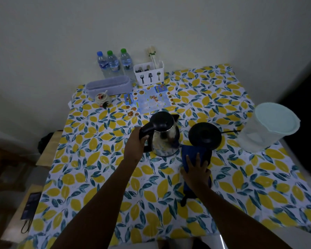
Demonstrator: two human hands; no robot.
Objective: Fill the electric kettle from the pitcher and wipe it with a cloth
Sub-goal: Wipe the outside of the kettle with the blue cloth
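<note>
Left hand [136,141] wrapped around the black handle of the kettle [166,136], fingers curled shut on it. Kettle standing on the surface [241,186], off its round black base [205,134], which lies just beside it to the right with a cord trailing toward the pitcher [269,126]. Lid down, as far as the dim light allows.

Right hand [197,172] pressed flat on the blue cloth [191,151], fingers [188,160] spread and extended, not yet gathering the fabric. Cloth lying on the surface below the base, its far edge touching or overlapping the base rim; cannot tell which.

Pitcher well apart at the right edge of the surface, pale lid on, seemingly close to the drop.

Likely troubles from here:

1. Dragging the cloth up could snag the base or cord and tug it sideways, toward the pitcher.
2. Wiping with the kettle held by 1 hand only could tilt it; with water inside, a slosh out of the spout over the lemon-print covering.
3. Reaching across for the pitcher risks knocking it off that edge.
4. Setting a wet-bottomed kettle onto the base would put water on the electrical contact.
5. Poor light makes the water level hard to judge; overfilling plausible.
</note>
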